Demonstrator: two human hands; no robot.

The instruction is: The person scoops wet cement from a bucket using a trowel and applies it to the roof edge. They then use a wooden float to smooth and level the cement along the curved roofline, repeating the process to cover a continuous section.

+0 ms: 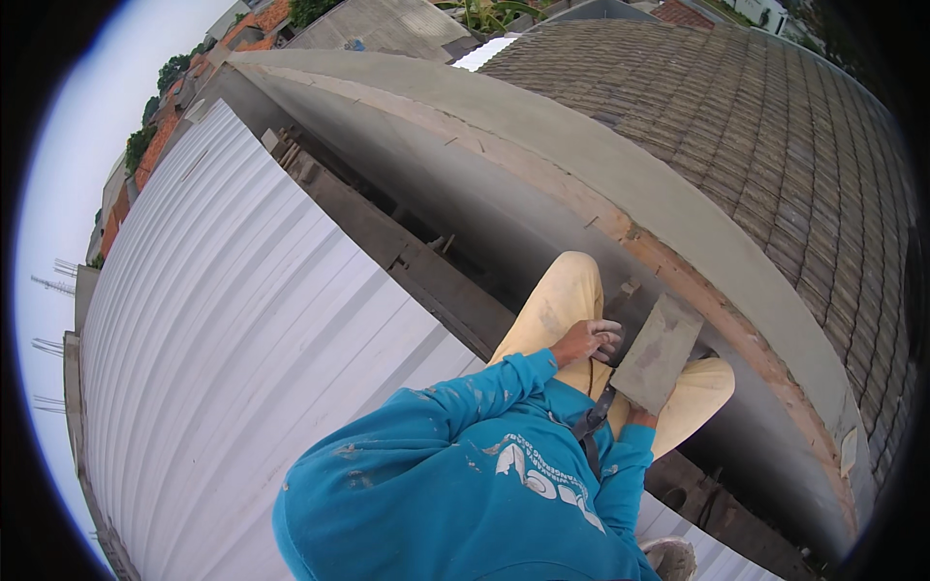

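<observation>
My left hand [588, 341] is just above my left thigh, its fingers loosely bent and slightly apart, with grey cement smears and nothing visible in them. To its right, a flat rectangular plastering float [661, 354], coated with grey cement, lies tilted over my lap. My right hand [641, 416] shows at the float's near end, closed beneath it; the board hides most of the fingers and any handle. A dark strap [593, 418] runs between my legs. Next to the float, a curved concrete wall with a smooth grey top [620, 155] sweeps past my knees.
White corrugated roofing [262, 320] slopes away on my left. A dark gap with a ledge [426, 271] and scattered rubble separates it from the wall. The wall's inner edge [639, 242] is rough and brownish. Beyond it lies a brown tiled roof [736, 126].
</observation>
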